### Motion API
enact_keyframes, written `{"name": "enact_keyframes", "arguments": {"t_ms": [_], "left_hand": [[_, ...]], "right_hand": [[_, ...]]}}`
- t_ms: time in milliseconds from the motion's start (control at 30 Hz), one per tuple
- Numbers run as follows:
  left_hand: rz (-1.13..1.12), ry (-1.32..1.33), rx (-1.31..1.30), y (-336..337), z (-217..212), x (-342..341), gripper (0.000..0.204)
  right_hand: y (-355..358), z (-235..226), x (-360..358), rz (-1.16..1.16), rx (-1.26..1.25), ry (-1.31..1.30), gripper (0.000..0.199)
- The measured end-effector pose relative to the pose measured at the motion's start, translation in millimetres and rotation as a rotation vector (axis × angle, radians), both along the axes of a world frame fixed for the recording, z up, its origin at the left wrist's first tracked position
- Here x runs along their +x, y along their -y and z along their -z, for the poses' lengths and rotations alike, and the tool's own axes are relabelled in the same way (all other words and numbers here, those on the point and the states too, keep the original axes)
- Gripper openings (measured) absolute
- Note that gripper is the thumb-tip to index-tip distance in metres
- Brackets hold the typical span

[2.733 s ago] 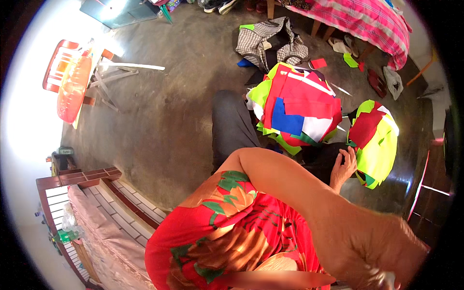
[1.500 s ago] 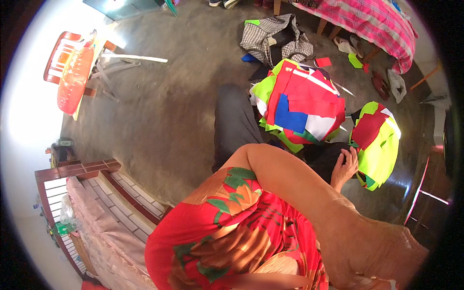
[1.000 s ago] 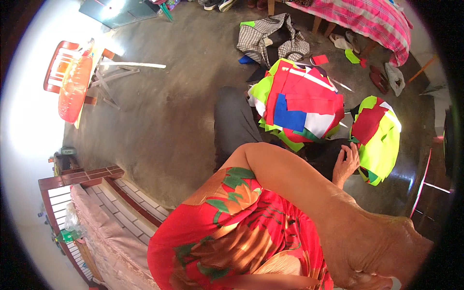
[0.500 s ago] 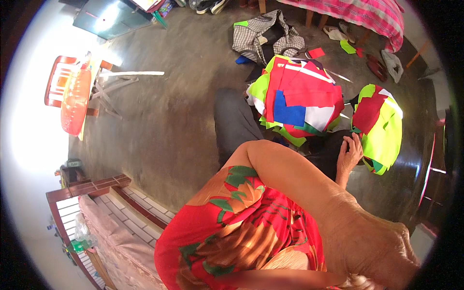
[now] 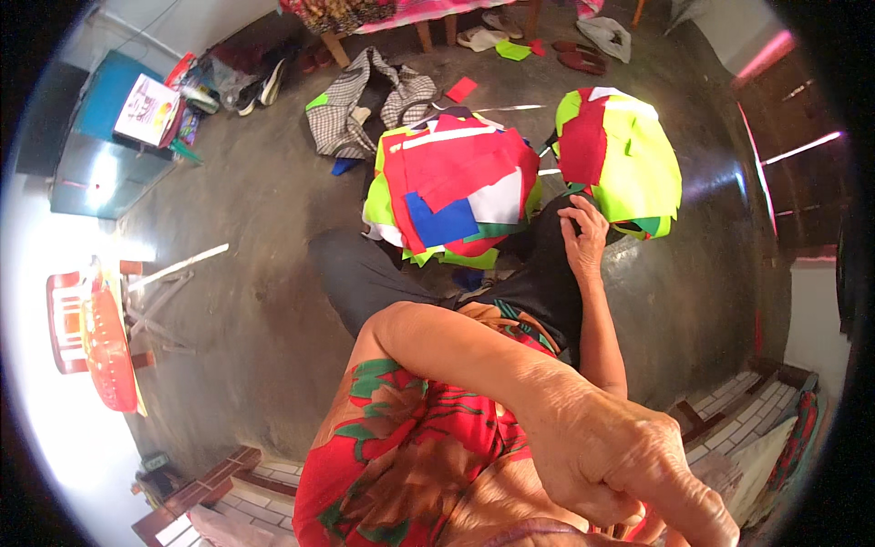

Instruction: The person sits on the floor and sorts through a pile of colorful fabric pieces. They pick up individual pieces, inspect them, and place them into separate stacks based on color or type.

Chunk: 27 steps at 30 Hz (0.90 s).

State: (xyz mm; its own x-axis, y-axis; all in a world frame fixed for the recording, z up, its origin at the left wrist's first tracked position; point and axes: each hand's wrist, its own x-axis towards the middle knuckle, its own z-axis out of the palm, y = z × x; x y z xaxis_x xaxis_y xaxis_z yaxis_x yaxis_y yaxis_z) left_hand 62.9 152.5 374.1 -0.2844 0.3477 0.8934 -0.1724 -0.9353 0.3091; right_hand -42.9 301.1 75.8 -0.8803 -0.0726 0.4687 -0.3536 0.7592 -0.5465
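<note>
My left arm crosses the chest, and my left hand [image 5: 624, 460] is raised close at the lower right, its fingers mostly curled and one finger bent outward. Nothing shows in it, though its underside is hidden. My right hand [image 5: 585, 239] rests on my dark-trousered knee with loosely bent fingers apart, empty. Just beyond it sits a rounded bundle of neon yellow cloth [image 5: 643, 164] with a dark red piece on its side. Between my legs and in front stands a larger heap of cloth pieces [image 5: 465, 173] in red, blue, white and neon yellow.
A checked cloth bag [image 5: 337, 118] lies beyond the heap. Sandals [image 5: 579, 56], a white plastic bag [image 5: 604, 39] and cloth scraps [image 5: 462, 88] are on the floor toward a cloth-covered table. A red-orange chair [image 5: 109, 351] stands at the left, a blue-green cabinet [image 5: 87, 196] at the far left.
The view has swung to the right, so the heap and bundle appear further left and higher. My left hand stays raised near the chest; my right hand stays at the knee.
</note>
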Motion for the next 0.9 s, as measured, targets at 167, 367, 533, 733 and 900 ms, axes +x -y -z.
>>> {"name": "enact_keyframes", "arguments": {"t_ms": [167, 367, 533, 733, 900], "left_hand": [[-0.017, -0.075, -0.150, -5.4, 13.6, -9.7, 0.041], [-0.466, 0.002, -0.952, 3.2, 90.0, -57.8, 0.018], [-0.952, 0.160, -1.374, 57.9, 221.0, -83.8, 0.018], [-1.411, -0.294, -1.751, 148.4, 305.1, -24.8, 0.021], [-1.305, -0.515, -2.081, 171.4, 333.8, 14.7, 0.019]], "right_hand": [[-2.6, -1.4, 2.7, 0.013, -0.133, 0.044, 0.016], [-5.0, 0.9, 1.4, -0.021, -0.191, 0.031, 0.013], [-20.0, -15.5, -6.5, -0.112, -0.527, 0.215, 0.017], [-74.8, -41.7, -72.0, 0.231, -0.287, -0.069, 0.019], [-105.8, -15.7, -140.2, 0.422, 0.141, -0.064, 0.037]]}}
